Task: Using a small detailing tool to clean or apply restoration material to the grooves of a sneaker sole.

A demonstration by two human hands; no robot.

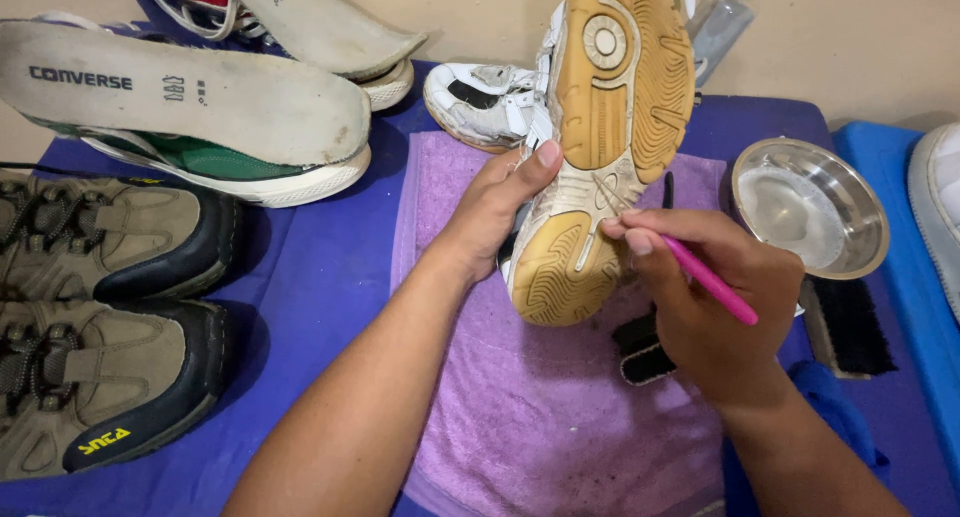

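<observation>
Over a purple terry towel (560, 427), a right hand (705, 307) pinches a thin pink tool (712, 282) against the ridged tan gum sole of a white sneaker (600, 147), held upturned in the left hand (495, 212). Beyond, a steel bowl (810, 209) sits on blue cloth (320, 267).
</observation>
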